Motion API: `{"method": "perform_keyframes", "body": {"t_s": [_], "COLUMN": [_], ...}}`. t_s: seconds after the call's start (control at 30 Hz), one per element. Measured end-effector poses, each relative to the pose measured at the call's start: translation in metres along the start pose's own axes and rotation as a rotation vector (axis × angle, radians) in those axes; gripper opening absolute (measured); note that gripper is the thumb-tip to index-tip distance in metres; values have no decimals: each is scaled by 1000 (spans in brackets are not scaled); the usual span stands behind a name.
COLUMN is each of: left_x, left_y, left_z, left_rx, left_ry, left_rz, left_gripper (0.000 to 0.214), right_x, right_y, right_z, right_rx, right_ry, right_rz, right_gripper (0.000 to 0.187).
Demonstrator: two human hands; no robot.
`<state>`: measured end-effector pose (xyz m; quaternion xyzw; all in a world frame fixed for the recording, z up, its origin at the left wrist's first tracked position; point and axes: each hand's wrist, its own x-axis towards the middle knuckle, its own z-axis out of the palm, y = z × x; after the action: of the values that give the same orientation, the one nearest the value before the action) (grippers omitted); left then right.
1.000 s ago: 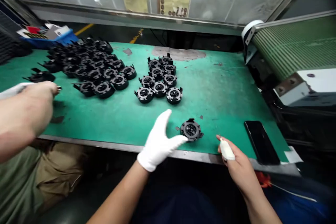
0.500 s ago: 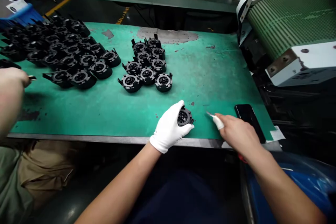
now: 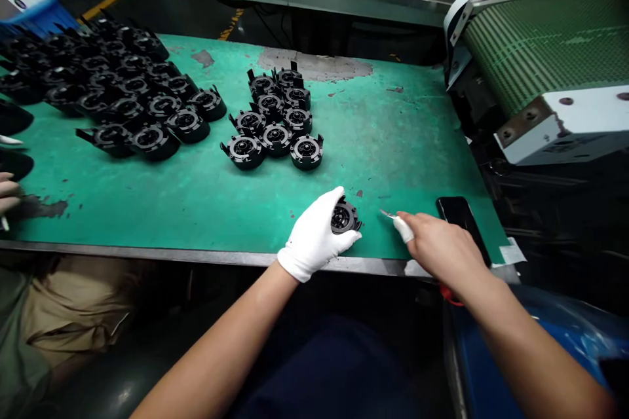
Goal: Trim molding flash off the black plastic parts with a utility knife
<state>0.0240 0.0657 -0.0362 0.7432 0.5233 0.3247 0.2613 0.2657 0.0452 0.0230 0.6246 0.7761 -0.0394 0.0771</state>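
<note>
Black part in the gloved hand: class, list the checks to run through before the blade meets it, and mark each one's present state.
1. Left hand grips black part: ok, gloved fingers wrap it.
2. Right hand holds small blade: ok, tip points at the part.
3. Blade apart from left hand: ok, a gap shows.
4. Phone away from right hand: not ok, it lies right beside it.
5. Blade's edge sound: cannot tell, too small.
6. Co-worker's hand clear: ok, far off at the left edge of the table.
</note>
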Motion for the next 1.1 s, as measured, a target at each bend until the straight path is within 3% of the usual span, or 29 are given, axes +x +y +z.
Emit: {"method": "perform_keyframes", "body": {"t_s": [0.1,0.23,0.3,0.4,0.47,0.6,0.7,0.93,1.1], "left_x": [5,16,17,11,3,-8,-8,-7,-4], "left_y": [-1,-16,-26,-33,-31,-20,-18,-19,-16], "left_z": [-15,-68,-98,-120,-111,-55,-26,-23,-31], "left_rx": [-11,70,167,227,175,45,15,39,22], "left_ry": [-125,-393,-376,-175,-77,12,92,112,29], "left_rz": [-1,97,99,30,-19,-68,-115,-159,-167], "left_gripper": [96,97,89,73,76,110,107,93,91], "right_x": [4,0,-2,0,7,31,48,65,75], "right_y": [10,6,3,-1,-6,-21,-27,-25,14], "right_z": [2,11,15,18,15,1,-7,-14,-19], "right_rx": [175,455,514,552,568,476,298,104,77], "right_ry": [85,122,105,99,89,47,20,13,118], "right_rz": [-15,-93,-84,-94,-156,-310,-356,-360,-61], "right_gripper": [37,39,39,39,39,37,35,35,35]}}
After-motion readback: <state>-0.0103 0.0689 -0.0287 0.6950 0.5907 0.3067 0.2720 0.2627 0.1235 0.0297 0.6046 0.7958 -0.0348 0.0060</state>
